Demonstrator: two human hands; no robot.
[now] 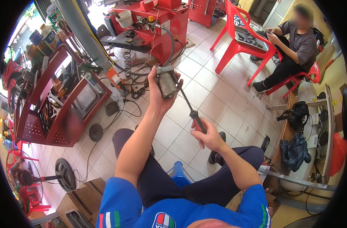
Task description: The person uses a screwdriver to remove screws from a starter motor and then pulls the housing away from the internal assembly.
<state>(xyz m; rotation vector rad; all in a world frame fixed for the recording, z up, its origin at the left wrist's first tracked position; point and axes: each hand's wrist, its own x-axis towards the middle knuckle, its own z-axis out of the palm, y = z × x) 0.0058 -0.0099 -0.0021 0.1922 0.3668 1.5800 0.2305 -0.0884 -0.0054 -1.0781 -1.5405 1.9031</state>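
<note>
My left hand (158,99) is raised in front of me, its fingers wrapped round a grey metal motor housing (167,85) with a flat flange at its upper end. In my right hand (209,135) is a screwdriver (197,122) with a dark red and black handle. Its long thin shaft slants up and left, and the tip meets the right side of the housing near my left fingertips. The exact spot where the tip sits is hidden by those fingers.
A red tool cart (53,125) full of tools stands at left. Behind is a red machine (162,34) with hoses and cables (137,93) on the tiles. At far right a person (299,41) sits beside a red chair (238,45) bearing an open case. A fan (25,176) stands lower left.
</note>
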